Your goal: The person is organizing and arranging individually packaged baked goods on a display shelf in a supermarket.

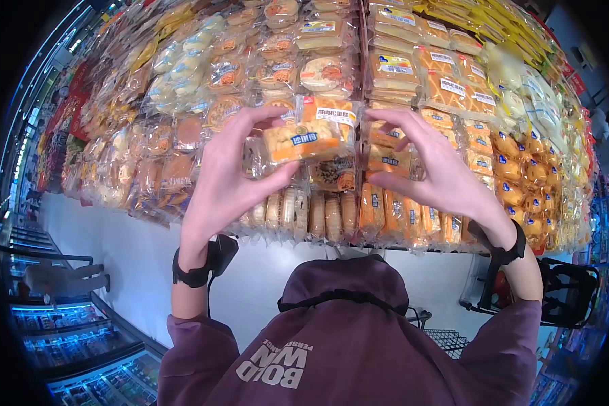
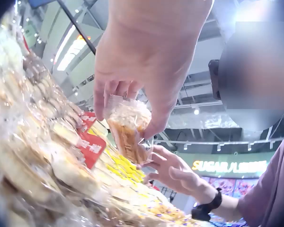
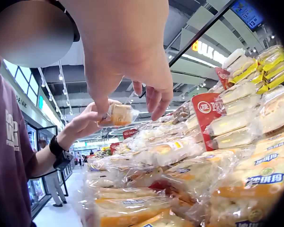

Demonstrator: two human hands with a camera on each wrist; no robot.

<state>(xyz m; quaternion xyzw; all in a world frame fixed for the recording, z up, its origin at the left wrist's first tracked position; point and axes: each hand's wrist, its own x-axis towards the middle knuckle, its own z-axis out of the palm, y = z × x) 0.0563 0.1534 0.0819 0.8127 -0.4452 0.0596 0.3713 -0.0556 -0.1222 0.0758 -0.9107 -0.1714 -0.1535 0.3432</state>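
Packet (image 1: 303, 142), clear-wrapped with orange band and blue lettering, is pinched by my left hand (image 1: 231, 177); my right hand (image 1: 443, 164) curves released, just beside. Left wrist view: crinkled wrapper, pale lumpy top beyond my palm. Right wrist view: tan side near my right thumb.

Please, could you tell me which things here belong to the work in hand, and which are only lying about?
In the work:
wrapped snack, held by the left hand
right hand, open beside it, not holding anything

Only lying about:
round wrapped cakes
yellow packs
red sign, standing among the packs
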